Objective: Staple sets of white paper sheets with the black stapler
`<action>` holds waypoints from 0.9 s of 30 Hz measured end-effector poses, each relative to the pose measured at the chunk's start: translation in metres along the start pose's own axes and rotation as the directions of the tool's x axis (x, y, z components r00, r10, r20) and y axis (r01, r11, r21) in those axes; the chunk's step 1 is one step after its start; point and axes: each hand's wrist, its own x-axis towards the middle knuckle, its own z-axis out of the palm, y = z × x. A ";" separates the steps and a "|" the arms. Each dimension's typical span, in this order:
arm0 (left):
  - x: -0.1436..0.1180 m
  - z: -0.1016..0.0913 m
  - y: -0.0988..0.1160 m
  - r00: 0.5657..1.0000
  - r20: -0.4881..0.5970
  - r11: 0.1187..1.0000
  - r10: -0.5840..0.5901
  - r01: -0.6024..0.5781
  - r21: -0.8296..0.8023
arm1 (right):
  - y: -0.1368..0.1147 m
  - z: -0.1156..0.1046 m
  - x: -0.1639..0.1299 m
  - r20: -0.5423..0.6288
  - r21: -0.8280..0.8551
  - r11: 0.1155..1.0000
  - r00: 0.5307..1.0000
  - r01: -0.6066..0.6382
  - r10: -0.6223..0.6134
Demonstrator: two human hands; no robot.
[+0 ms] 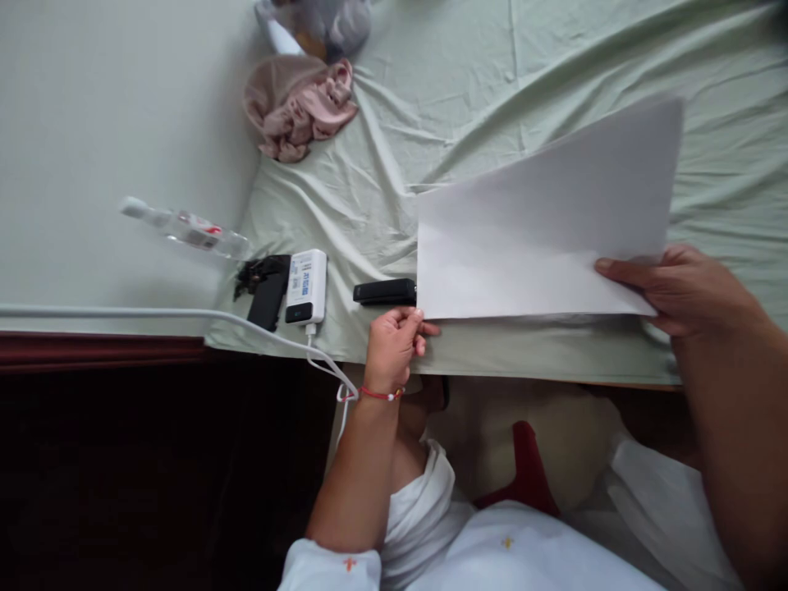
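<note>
A white sheet of paper (529,230), perhaps more than one layer, is held above the green bedsheet, its right side raised. My left hand (395,341) pinches its near left corner between thumb and fingers. On the right side, my right hand (677,287) grips the paper, thumb on top and the other fingers underneath, mostly hidden. Just beyond my left hand lies a black stapler-like object (385,291), its right end against the paper's left edge.
The green bedsheet (394,164) is wrinkled. To the left are a white power bank (306,287) with a cable, a black phone-like slab (269,295) and a clear plastic bottle (190,230). Pink cloth (301,111) and a plastic bag (332,25) lie farther back.
</note>
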 end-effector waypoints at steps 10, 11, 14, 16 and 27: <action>-0.001 -0.002 0.002 0.998 -0.069 0.989 -0.006 0.016 0.147 | -0.007 0.014 -0.007 0.058 0.047 0.997 0.997 -0.055 0.052; -0.001 -0.004 0.001 0.997 -0.074 0.984 0.015 -0.001 0.179 | -0.008 0.014 -0.007 0.053 0.049 0.997 0.997 -0.058 0.056; -0.004 -0.011 -0.003 0.972 -0.132 0.911 0.196 -0.131 0.392 | -0.005 0.014 -0.005 0.047 0.043 0.998 0.998 -0.051 0.049; -0.007 -0.014 -0.005 0.896 -0.165 0.788 0.412 -0.259 0.559 | -0.003 0.013 -0.003 0.038 0.036 0.998 0.998 -0.043 0.042; 0.005 -0.023 -0.010 0.424 0.014 0.242 0.906 -0.545 0.803 | -0.014 0.012 -0.005 -0.037 -0.077 0.995 0.997 -0.068 0.065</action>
